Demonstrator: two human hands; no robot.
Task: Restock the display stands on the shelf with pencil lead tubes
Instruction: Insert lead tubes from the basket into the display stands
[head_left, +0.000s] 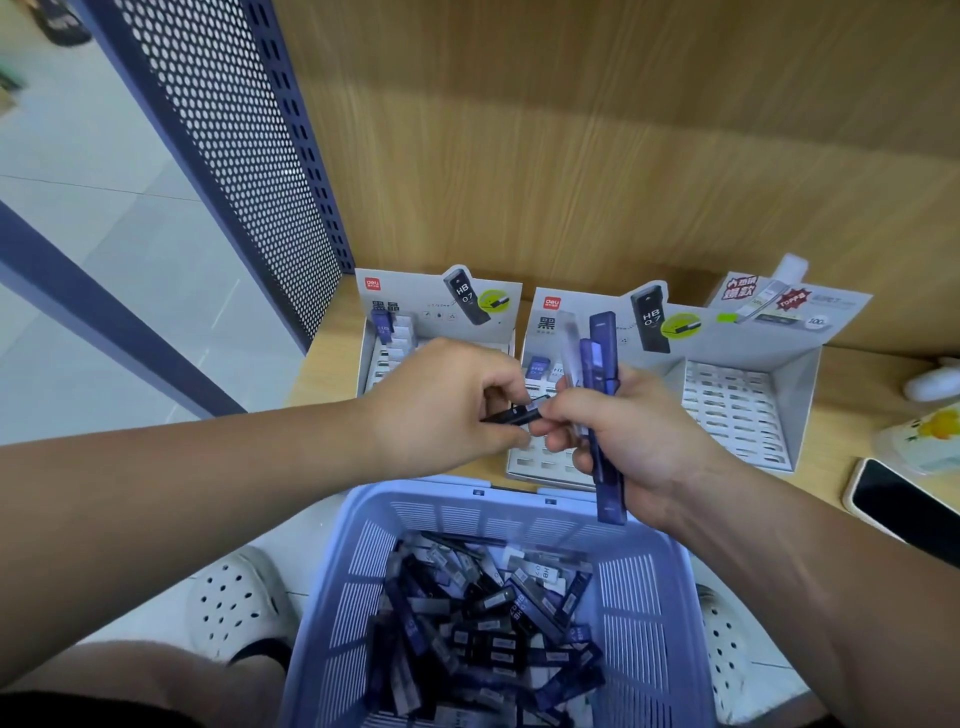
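Observation:
Three grey cardboard display stands sit on the wooden shelf: the left stand (387, 364), the middle stand (545, 462) and the right stand (737, 410), each with rows of slots and only a few tubes in them. My right hand (628, 436) grips a bundle of purple and clear lead tubes (602, 374) upright over the middle stand. My left hand (447, 405) pinches one dark tube (511, 415) that lies level between both hands. Below, a lilac plastic basket (644, 597) holds several loose tubes (488, 623).
A phone (904, 512) lies on the shelf at the right, beside a clear packet (919, 441) and a white object (932, 382). A perforated blue panel (244, 156) stands at the left. My white clogs (234, 603) are on the floor beside the basket.

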